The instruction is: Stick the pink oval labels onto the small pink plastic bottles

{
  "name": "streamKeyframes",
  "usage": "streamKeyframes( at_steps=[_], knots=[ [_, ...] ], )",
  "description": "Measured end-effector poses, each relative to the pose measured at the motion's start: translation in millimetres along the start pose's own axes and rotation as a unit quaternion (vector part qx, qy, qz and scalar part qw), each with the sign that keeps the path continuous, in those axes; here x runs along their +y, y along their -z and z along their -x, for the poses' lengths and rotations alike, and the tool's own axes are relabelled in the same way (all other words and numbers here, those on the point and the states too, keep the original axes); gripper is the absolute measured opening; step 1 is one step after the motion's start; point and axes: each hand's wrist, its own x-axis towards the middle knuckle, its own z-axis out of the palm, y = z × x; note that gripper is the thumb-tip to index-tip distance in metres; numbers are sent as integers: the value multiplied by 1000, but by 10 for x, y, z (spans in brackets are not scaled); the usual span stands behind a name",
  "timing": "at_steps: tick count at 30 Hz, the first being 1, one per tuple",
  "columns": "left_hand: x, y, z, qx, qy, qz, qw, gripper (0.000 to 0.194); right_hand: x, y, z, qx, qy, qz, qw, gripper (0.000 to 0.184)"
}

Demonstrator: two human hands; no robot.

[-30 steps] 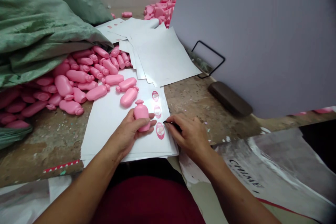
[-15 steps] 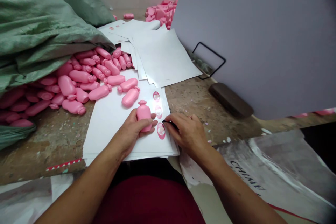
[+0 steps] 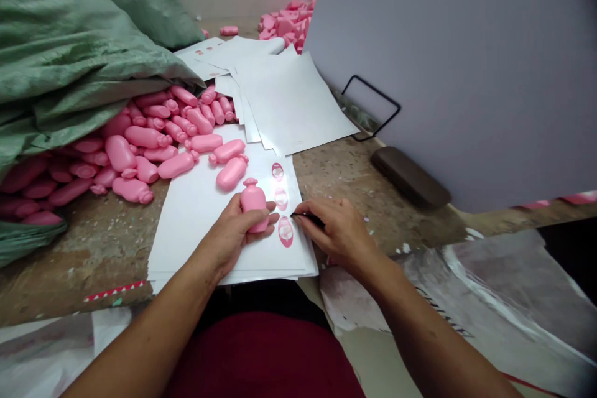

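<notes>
My left hand (image 3: pixel 232 235) is closed round a small pink plastic bottle (image 3: pixel 254 202), cap pointing away, held just above a white sticker sheet (image 3: pixel 200 217). My right hand (image 3: pixel 336 231) pinches a thin dark pointed tool (image 3: pixel 305 217) whose tip sits at the sheet's right edge, beside the nearest of three oval pink labels (image 3: pixel 285 231). The other two labels (image 3: pixel 278 171) lie farther up the same edge.
A heap of pink bottles (image 3: pixel 135 143) spills from a green woven sack (image 3: pixel 69 43) on the left. Loose white sheets (image 3: pixel 284 99) lie behind. A grey board (image 3: pixel 457 68) stands at right on a wire stand (image 3: pixel 370 109), more bottles (image 3: pixel 284 18) behind it. A dark flat object (image 3: pixel 408 175) lies nearby.
My right hand has shifted slightly, keeping the tool tip at the sheet's edge by the nearest label. My left hand still holds the bottle in almost the same place.
</notes>
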Motion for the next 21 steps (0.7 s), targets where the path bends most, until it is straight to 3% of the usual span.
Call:
streamKeyframes(
  at_steps=[6,12,18,21],
  knots=[
    [-1,-23,-9,10,-2,-1,1000,52,-19,-22,6,-10,7,12,1000,13],
    [-16,-16,-18,12,-7,4,1000,49,-47,31,31,-25,-49,-117,992,14],
    [-15,-10,-15,9,-6,10,1000,47,-59,-34,76,5,-56,-23,998,12],
    [-24,-3,-11,7,-7,17,1000,49,-68,-32,62,-6,-56,-42,998,12]
  ],
)
